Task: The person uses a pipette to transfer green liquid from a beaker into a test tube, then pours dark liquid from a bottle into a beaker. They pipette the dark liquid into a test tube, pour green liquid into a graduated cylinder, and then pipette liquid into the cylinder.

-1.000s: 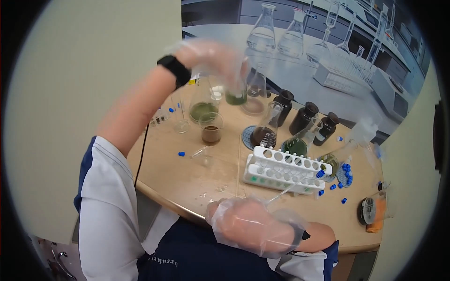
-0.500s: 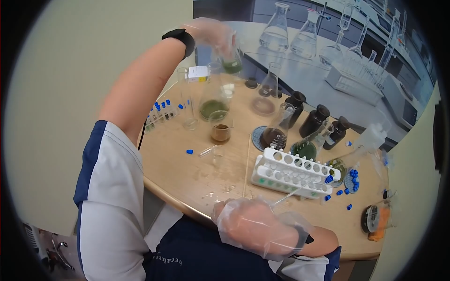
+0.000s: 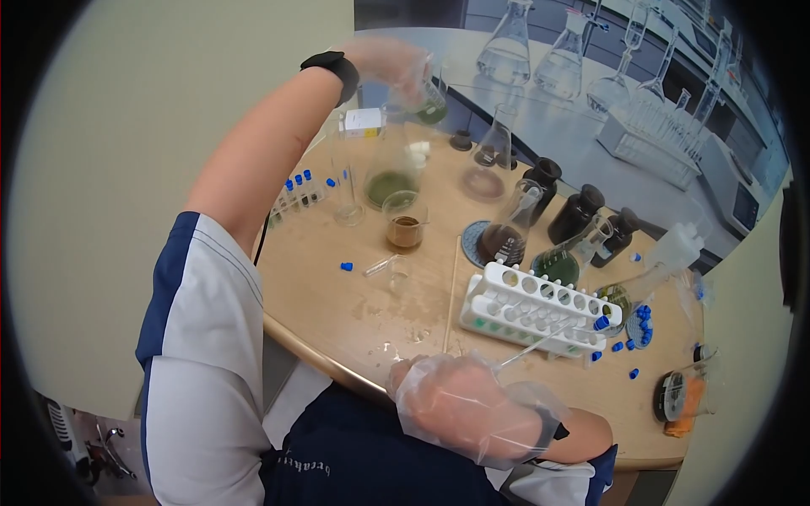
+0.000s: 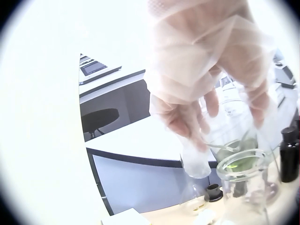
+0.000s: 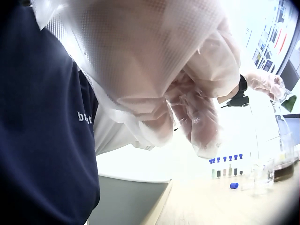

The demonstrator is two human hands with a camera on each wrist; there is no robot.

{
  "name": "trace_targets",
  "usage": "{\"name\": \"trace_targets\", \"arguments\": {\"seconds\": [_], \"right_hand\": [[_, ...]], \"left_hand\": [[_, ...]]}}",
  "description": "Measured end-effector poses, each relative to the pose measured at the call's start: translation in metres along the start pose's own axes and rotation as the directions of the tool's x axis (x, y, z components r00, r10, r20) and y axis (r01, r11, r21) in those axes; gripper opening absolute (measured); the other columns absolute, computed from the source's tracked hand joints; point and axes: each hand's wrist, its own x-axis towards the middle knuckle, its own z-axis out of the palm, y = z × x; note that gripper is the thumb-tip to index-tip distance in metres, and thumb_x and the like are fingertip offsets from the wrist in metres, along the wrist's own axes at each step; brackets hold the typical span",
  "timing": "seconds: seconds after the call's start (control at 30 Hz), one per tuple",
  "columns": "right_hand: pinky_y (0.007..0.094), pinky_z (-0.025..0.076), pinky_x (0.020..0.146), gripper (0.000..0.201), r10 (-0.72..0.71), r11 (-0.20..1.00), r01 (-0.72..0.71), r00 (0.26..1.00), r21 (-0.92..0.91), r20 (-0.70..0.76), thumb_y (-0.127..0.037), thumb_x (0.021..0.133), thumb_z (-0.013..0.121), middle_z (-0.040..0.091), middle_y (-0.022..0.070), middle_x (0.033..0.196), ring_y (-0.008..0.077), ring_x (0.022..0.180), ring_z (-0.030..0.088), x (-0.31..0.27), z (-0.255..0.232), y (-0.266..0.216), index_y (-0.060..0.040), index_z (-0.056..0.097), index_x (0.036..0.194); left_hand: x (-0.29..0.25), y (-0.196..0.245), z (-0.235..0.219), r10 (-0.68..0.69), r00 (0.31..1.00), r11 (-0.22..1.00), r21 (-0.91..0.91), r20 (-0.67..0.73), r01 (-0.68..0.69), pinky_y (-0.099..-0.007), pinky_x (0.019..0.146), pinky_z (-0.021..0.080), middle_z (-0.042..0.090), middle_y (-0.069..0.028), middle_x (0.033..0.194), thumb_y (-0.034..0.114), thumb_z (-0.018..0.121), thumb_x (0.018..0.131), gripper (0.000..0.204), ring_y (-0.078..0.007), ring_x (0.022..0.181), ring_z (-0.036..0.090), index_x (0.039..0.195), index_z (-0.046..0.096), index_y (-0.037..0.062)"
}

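Observation:
In the head view, my gloved left hand (image 3: 392,72) is raised over the back of the table. Its fingers grip a clear beaker (image 3: 434,110) of green liquid, tilted; the left wrist view shows the fingers round it from above. Just below stands a large conical flask (image 3: 392,187) with green liquid, its open mouth (image 4: 243,164) close to the beaker in that wrist view. My gloved right hand (image 3: 460,401) is at the front table edge, before my body. The right wrist view shows its fingers (image 5: 204,119) loosely curled with nothing between them. A thin clear rod (image 3: 540,341) lies beside it against the white rack.
A white test tube rack (image 3: 540,308) stands right of centre. Behind it are conical flasks (image 3: 506,240) and dark bottles (image 3: 576,215). A small beaker (image 3: 405,234) of brown liquid, a measuring cylinder (image 3: 348,202) and capped tubes (image 3: 299,187) stand left. Blue caps (image 3: 643,325) lie about.
My left hand has lifted the beaker up and back from the table, and the beaker is now tilted. The right hand keeps its place. The head view has shifted slightly.

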Motion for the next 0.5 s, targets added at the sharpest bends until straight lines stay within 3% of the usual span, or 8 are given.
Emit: {"name": "trace_targets", "arguments": {"seconds": [0.07,0.17,0.23,0.37,0.47,0.5], "right_hand": [[0.0341,0.042,0.041,0.010,-0.010,0.998,0.010,1.000,0.056,0.006,-0.006,0.065,0.059,0.051,0.0077,0.057,0.0231,0.049,0.057,0.000,-0.002,0.001,-0.0051,0.051,0.071],[0.0311,0.045,0.039,0.010,-0.052,0.987,0.045,0.998,-0.157,-0.041,-0.008,0.064,0.058,0.051,0.0077,0.056,0.0193,0.051,0.059,0.000,-0.007,-0.003,-0.0021,0.052,0.068],[0.0328,0.042,0.042,0.009,-0.026,0.999,0.027,0.998,-0.026,0.055,-0.007,0.064,0.059,0.051,0.0067,0.059,0.0223,0.051,0.057,-0.003,0.004,0.001,-0.0045,0.051,0.068],[0.0333,0.042,0.043,0.008,0.016,0.988,-0.020,1.000,0.151,0.026,-0.005,0.064,0.059,0.051,0.0054,0.060,0.0229,0.051,0.056,-0.003,0.005,0.001,-0.0049,0.051,0.068],[0.0334,0.044,0.043,0.008,-0.015,1.000,0.015,1.000,0.010,0.019,-0.006,0.066,0.057,0.051,0.0067,0.058,0.0229,0.049,0.057,-0.001,0.001,0.000,-0.0035,0.051,0.070],[0.0341,0.045,0.043,0.008,-0.006,1.000,0.007,1.000,-0.025,0.031,-0.006,0.067,0.057,0.051,0.0075,0.058,0.0233,0.050,0.058,0.000,-0.002,-0.002,-0.0031,0.051,0.071]], "left_hand": [[-0.002,0.004,0.001,0.003,0.999,1.000,0.026,-0.039,-0.002,-0.0335,0.064,0.045,0.064,-0.0120,0.078,0.016,0.078,0.064,0.041,-0.0228,0.073,0.058,0.092,0.054,-0.0002],[-0.005,0.011,-0.003,-0.021,1.000,0.999,0.040,-0.023,0.022,-0.0346,0.064,0.045,0.061,-0.0133,0.075,0.020,0.081,0.062,0.045,-0.0245,0.071,0.058,0.091,0.055,-0.0002],[-0.008,0.016,-0.004,-0.043,0.999,0.999,0.032,-0.034,0.044,-0.0347,0.063,0.045,0.061,-0.0136,0.075,0.020,0.081,0.062,0.044,-0.0248,0.071,0.058,0.091,0.055,-0.0008],[-0.010,0.010,0.000,0.012,0.995,1.000,0.009,-0.099,-0.011,-0.0349,0.063,0.045,0.061,-0.0145,0.076,0.021,0.080,0.062,0.045,-0.0261,0.071,0.058,0.092,0.055,-0.0022],[-0.017,0.017,0.000,-0.013,0.989,0.999,0.033,-0.145,0.018,-0.0349,0.064,0.046,0.062,-0.0157,0.077,0.021,0.079,0.061,0.046,-0.0279,0.071,0.058,0.092,0.055,-0.0030],[-0.019,0.020,-0.003,-0.044,0.993,0.997,0.061,-0.107,0.051,-0.0367,0.068,0.047,0.062,-0.0155,0.086,0.024,0.076,0.063,0.049,-0.0291,0.079,0.059,0.100,0.055,-0.0013]]}}
